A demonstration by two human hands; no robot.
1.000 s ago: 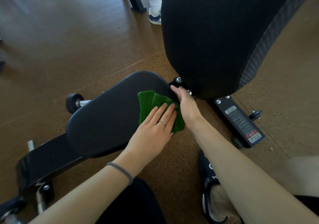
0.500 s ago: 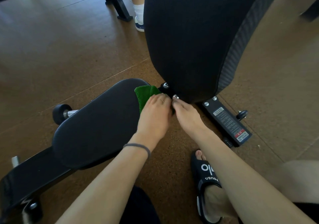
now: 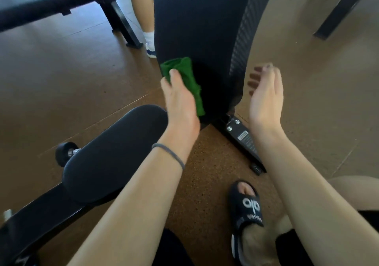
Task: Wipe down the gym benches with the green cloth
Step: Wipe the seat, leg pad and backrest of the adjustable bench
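Observation:
The black gym bench has a raised backrest pad (image 3: 196, 19) in the upper middle and a flat seat pad (image 3: 114, 155) at lower left. My left hand (image 3: 180, 101) holds the green cloth (image 3: 184, 77) against the lower left face of the backrest, thumb on top of the cloth. My right hand (image 3: 264, 93) hovers beside the backrest's right edge with relaxed fingers and holds nothing.
Another person's leg with a white sock (image 3: 149, 36) stands behind the backrest, next to a second black bench (image 3: 51, 1) at upper left. The bench's base bar with a label (image 3: 244, 140) lies on the brown floor. My foot in a black slipper (image 3: 248, 204) is at lower right.
My left hand lifted the cloth from the seat's end up onto the backrest. My right hand came off the bench joint and rose beside the backrest. The view tilted upward.

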